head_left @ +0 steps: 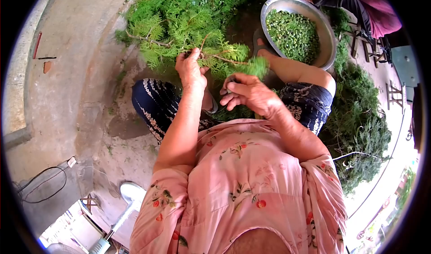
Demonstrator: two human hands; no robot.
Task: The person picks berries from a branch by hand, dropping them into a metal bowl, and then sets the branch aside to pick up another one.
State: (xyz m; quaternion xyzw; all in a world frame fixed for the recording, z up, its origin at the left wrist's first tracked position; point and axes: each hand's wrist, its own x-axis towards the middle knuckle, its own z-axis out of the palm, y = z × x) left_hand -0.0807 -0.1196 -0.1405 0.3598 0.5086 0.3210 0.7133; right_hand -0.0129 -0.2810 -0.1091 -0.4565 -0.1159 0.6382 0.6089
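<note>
My left hand (191, 70) is closed on a leafy green branch (220, 57) with a thin brown stem, held above my lap. Below the branch's right end is my right hand (249, 92), its fingers curled inward; something small and dark shows between thumb and fingers, too small to name. A large heap of green branches (175, 11) lies on the ground beyond my left hand. To the right, past my knee, a metal basin (330, 43) holds many small green cones or berries (292, 34).
More cut branches (359, 123) are piled along the right side. Another person in dark and pink clothing (377, 11) is at the top right, near small wooden stools (395, 94). A fan (130, 193) and a black cable (45, 186) are at the lower left.
</note>
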